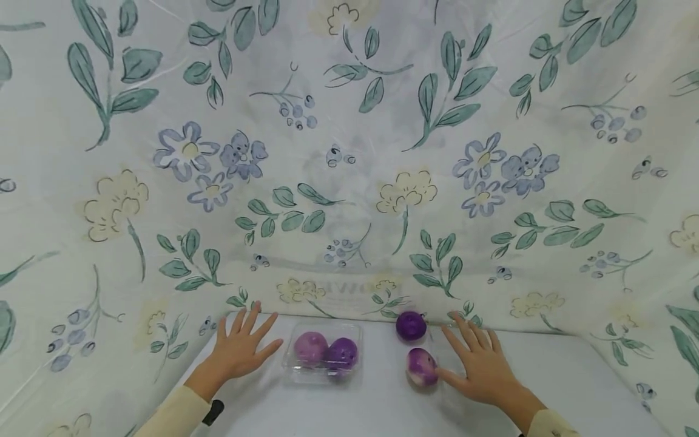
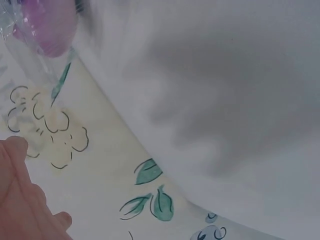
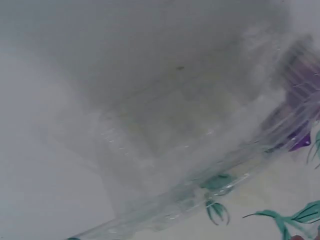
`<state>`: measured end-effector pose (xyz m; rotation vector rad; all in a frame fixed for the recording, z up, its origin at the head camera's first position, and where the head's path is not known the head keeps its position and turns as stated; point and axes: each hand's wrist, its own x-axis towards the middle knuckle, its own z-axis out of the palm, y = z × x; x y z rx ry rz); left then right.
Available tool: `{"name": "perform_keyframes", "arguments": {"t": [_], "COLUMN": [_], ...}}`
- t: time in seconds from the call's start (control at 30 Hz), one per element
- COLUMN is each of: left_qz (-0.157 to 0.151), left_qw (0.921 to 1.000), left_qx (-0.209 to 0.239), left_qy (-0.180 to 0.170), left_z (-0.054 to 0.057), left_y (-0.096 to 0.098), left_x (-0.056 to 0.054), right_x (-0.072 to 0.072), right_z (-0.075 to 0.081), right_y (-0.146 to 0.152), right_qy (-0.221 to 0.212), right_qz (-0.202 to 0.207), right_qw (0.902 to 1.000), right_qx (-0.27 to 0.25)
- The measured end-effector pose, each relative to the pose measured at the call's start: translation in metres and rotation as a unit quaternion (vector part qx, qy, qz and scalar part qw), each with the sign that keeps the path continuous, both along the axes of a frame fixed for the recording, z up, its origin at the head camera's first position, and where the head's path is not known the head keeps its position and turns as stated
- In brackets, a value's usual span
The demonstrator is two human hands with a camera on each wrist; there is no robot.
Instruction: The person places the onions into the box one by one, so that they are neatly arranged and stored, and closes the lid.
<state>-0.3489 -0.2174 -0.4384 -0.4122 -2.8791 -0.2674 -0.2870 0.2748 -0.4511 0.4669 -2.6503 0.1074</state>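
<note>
My left hand (image 1: 238,346) is spread with straight fingers, left of a clear plastic box (image 1: 295,379). Inside that box sit a pinkish-purple round vegetable (image 1: 310,348) and a darker purple one (image 1: 342,354), both onion-like. On the right, my right hand (image 1: 483,367) is spread too, its thumb tip right at the edge of a purple-and-white round vegetable (image 1: 420,366). A deep purple onion-like vegetable (image 1: 411,326) lies behind that one. The right wrist view shows a second clear plastic box (image 3: 165,125), mostly hidden by my right hand in the head view.
The white table (image 1: 382,406) ends at a back edge against a floral curtain (image 1: 349,212), which also hangs at both sides. A black band (image 1: 213,413) shows at my left wrist.
</note>
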Motion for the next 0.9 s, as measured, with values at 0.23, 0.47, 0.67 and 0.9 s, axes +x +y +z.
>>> {"name": "perform_keyframes", "arguments": {"t": [0.23,0.47,0.67,0.9], "left_qz": [0.0,-0.013,-0.023,-0.047], "left_qw": [0.9999,0.9998,0.9997,0.9988], "left_qx": [-0.012,-0.011,-0.001,-0.012], "left_qy": [0.004,-0.012,-0.009,0.005], "left_z": [0.005,0.005,0.007,0.011], "left_y": [0.006,0.011,0.02,0.039], "left_x": [-0.002,0.001,-0.003,-0.004], "right_x": [0.007,0.011,0.016,0.025], "right_z": [-0.004,-0.01,-0.017,-0.028], "right_y": [0.021,0.04,0.05,0.052], "right_qy": [-0.004,-0.031,-0.029,-0.04], "right_qz": [-0.018,-0.041,-0.062,-0.054], "right_qw": [0.9998,0.9986,0.9974,0.9964], "right_qx": [-0.011,-0.014,-0.025,-0.052]}}
